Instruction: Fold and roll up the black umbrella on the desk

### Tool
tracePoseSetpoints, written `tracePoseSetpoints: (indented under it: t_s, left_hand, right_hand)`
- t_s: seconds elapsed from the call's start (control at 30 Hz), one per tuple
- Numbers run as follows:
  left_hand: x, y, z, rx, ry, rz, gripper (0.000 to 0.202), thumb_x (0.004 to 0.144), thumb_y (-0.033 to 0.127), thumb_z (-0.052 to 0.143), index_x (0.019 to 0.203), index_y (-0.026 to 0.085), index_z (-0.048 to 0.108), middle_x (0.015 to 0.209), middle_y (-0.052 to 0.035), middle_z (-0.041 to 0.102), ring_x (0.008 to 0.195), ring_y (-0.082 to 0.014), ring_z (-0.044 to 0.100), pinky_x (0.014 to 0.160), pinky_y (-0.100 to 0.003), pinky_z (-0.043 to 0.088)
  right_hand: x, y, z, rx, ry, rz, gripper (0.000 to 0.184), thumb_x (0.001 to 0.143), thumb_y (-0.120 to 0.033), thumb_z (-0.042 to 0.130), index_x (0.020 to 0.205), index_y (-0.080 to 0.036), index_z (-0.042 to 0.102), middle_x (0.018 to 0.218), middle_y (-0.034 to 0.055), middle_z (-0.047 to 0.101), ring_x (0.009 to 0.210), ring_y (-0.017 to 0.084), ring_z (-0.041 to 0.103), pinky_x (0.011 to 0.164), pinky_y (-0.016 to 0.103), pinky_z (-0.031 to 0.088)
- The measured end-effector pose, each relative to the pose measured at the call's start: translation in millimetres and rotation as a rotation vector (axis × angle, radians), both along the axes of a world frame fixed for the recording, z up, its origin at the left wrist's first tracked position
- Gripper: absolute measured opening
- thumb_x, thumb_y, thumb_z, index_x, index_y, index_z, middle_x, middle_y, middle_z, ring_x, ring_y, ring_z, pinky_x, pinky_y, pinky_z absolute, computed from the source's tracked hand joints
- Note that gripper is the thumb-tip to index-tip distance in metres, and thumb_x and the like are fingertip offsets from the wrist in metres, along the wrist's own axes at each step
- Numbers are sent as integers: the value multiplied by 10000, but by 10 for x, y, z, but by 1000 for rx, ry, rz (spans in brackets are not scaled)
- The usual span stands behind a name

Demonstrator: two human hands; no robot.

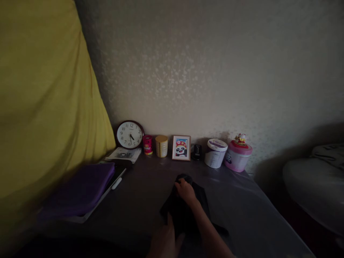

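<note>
A black cloth item (182, 215) lies bunched on the table before me, too dark to show whether it is a garment or a bag. At its far end, where the fabric forms a rounded bulge, my right hand (186, 190) has its fingers curled onto the material. My left hand (165, 238) is at the near left side of the cloth, index finger stretched forward and thumb apart. Its other fingers are lost in shadow.
Along the wall stand a clock (130, 134), a red can (147, 144), a yellow-lidded canister (161, 146), a framed panda picture (181, 147), a white tub (215, 154) and a pink tub (238, 157). A purple folder (80, 188) lies left, beside a yellow curtain (45, 96).
</note>
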State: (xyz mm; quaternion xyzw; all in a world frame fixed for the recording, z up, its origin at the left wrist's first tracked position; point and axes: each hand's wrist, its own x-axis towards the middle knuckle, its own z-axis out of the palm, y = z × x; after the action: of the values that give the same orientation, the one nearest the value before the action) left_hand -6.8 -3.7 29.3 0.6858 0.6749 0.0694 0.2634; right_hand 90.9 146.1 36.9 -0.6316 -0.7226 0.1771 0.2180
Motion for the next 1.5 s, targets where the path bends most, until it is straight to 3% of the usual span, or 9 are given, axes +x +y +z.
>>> tracePoseSetpoints:
  t_s: [0.2,0.33,0.47,0.73,0.93,1.03,1.17,1.3,1.5]
  left_hand:
    - [17,-36,-23,192,125,-18,550,837,367,343,1323,110,354,1392,-160,335,1270,-293,323,1032,-400,289]
    - [152,64,-60,334,58,-127,571,776,366,453,1314,187,381,1423,-109,295,1294,-322,260,1064,-477,219]
    - [238,143,-164,317,58,-131,640,761,303,461,1361,175,280,1446,-113,234,1321,-318,194,1075,-499,187]
    - [268,199,-332,290,91,-99,595,785,213,377,1366,195,252,1450,-72,210,1323,-285,205,1072,-464,221]
    - [340,206,-335,244,161,12,778,666,168,501,1375,177,182,1451,-129,189,1312,-313,224,1036,-443,260]
    - [360,189,-276,204,232,30,804,630,104,492,1371,172,185,1416,-179,272,1279,-326,295,1008,-448,292]
    - [367,187,-260,200,279,70,728,686,16,345,1368,210,179,1386,-154,349,1254,-303,348,978,-451,333]
    - [380,204,-296,199,279,80,693,715,-6,278,1364,212,174,1378,-166,358,1249,-306,354,968,-446,346]
    - [377,190,-219,183,273,61,686,734,13,321,1371,188,137,1380,-183,344,1251,-298,345,975,-408,334]
  right_hand:
    - [58,-101,51,-25,113,179,273,871,-307,378,880,-212,635,650,-10,677,605,104,627,561,179,382]
    - [77,-167,79,49,81,234,253,847,-261,413,863,-238,665,760,-8,696,691,116,633,616,187,402]
    - [101,-292,83,116,80,333,262,847,-241,418,903,-244,674,916,3,699,842,142,629,729,212,429]
    - [344,-470,-139,435,170,440,260,879,-231,407,955,-231,655,974,37,680,992,166,563,864,312,435]
    - [432,-18,-276,441,39,383,293,890,-233,374,1022,-232,636,1135,52,625,1167,200,468,1007,453,300]
    - [427,234,-280,393,3,351,310,896,-229,351,1037,-227,627,1154,46,615,1184,196,452,1012,452,286]
    - [447,423,-226,357,-38,306,316,891,-214,349,1069,-212,610,1176,51,602,1168,192,471,982,399,338]
    - [456,235,-154,445,-6,190,312,887,-227,365,1100,-190,589,1187,88,588,1144,210,493,983,420,339]
    - [412,-114,-227,464,65,373,290,886,-251,373,983,-235,646,1083,39,650,1130,199,501,987,421,338]
